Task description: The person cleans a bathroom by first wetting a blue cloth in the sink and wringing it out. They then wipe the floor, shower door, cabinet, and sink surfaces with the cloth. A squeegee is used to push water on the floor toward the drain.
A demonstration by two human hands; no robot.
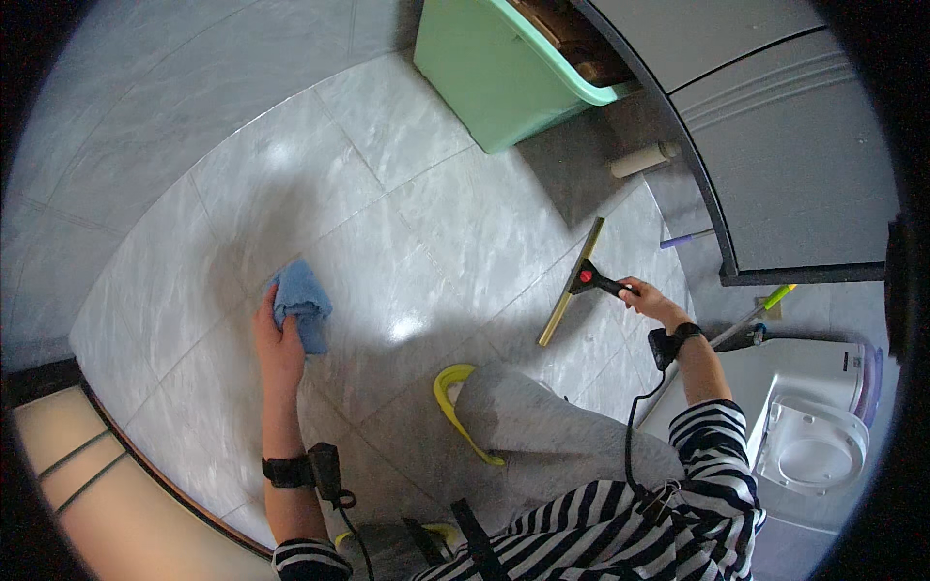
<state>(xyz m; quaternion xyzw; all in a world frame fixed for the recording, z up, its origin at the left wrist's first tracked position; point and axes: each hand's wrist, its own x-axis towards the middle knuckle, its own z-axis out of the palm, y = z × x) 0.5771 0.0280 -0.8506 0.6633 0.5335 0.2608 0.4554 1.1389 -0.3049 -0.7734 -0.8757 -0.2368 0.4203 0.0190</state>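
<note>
My left hand (280, 338) grips a folded, bunched blue cloth (299, 298) over the grey tiled floor (407, 240), on the left side of the view. Whether the cloth touches the floor I cannot tell. To the right, my right hand (643, 298) is closed around the black handle of a squeegee (587, 276), whose long brass-coloured blade bar points away from the hand and lies slantwise. A red round knob sits at the middle of its head. Both wrists wear black straps with small cabled devices.
A green plastic bin (494, 80) stands at the top under a grey cabinet (792, 174). At the right are a white toilet (810, 450), a green-tipped pole (779, 296) and a purple-handled rod (676, 241). A yellow-edged slipper (450, 407) is near my knee. A dark-edged threshold (174, 494) curves at lower left.
</note>
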